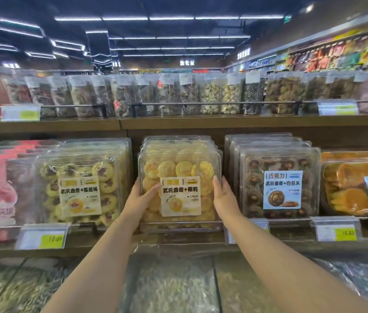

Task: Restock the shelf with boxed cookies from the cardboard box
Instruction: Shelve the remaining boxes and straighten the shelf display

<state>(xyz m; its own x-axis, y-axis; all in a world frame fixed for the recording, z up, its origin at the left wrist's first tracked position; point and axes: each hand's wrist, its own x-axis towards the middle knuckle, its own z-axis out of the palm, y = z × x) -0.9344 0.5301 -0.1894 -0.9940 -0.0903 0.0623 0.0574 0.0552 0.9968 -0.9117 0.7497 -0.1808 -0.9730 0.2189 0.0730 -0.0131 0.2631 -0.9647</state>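
A clear plastic box of yellow cookies (179,168) with a cream label stands upright at the front of its row on the middle shelf (178,239). My left hand (141,198) grips its left side, thumb across the front. My right hand (223,195) presses against its right side. More boxes of the same cookies stand stacked behind it. The cardboard box is not in view.
Left of the held box stands a row of jam cookie boxes (81,181), right of it chocolate cookie boxes (280,181) and orange snack boxes (356,186). Bagged dried goods (178,96) fill the upper shelf. Price tags (43,237) line the shelf rail. Bagged goods lie below.
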